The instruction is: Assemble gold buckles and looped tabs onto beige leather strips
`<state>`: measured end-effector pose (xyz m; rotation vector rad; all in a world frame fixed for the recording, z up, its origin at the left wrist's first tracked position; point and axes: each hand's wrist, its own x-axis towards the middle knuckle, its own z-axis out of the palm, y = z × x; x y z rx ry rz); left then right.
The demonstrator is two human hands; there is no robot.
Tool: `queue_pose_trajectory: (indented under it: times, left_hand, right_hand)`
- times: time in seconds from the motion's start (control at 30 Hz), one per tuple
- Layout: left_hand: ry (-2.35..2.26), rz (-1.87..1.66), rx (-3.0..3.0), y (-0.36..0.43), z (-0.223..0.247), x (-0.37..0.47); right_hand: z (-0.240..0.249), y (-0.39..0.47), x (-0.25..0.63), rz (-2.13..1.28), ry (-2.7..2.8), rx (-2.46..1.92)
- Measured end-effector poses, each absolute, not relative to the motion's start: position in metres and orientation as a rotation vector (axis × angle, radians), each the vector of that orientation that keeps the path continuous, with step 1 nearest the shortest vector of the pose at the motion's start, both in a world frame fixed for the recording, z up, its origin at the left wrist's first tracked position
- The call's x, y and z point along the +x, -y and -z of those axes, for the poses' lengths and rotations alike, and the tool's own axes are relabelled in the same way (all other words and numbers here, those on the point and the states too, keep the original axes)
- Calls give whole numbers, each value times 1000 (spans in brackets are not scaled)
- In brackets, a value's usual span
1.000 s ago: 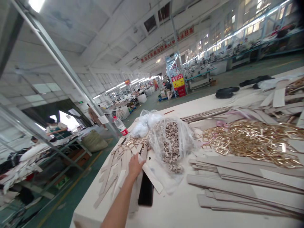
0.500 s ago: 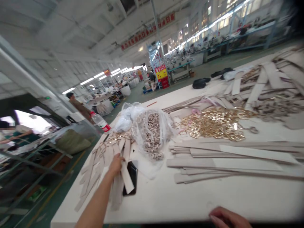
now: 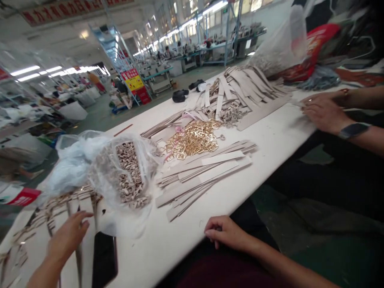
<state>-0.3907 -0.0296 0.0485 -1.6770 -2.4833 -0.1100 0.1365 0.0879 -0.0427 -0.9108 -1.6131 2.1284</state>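
My left hand is over a spread of light grey-beige straps with gold buckles at their far ends. Its index finger is stretched out and the thumb stands apart, with nothing seen between them. A black phone lies just right of these straps. At the table's near edge rests my right hand, its fingers curled in and nothing visible in them. Beyond it lies a stack of flat straps. A clear plastic bag holds many small beige loops.
Gold buckles are heaped mid-table, before a large pile of straps. On the right are a co-worker's hands, one wrist wearing a dark watch. A red-labelled bottle lies far left. Black items sit at the far edge.
The view has swung right, bringing the co-worker's hands into sight. My left hand has let go of the strap it held across the phone. My right hand stays near the table edge.
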Motion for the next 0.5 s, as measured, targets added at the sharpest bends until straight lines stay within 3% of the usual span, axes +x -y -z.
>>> queue_pose_trajectory:
  times: [0.1, 0.27, 0.5]
  left_hand:
    - [2397, 484, -1990, -35, -47, -286]
    - [2187, 606, -2455, -140, -16, -149]
    - [2151, 443, -2533, -232, 3, -154]
  right_hand:
    - [42, -93, 136, -2151, 1532, -966]
    - [40, -93, 135, -2133, 1544, -967]
    - [39, -95, 139, -2155, 1498, -966]
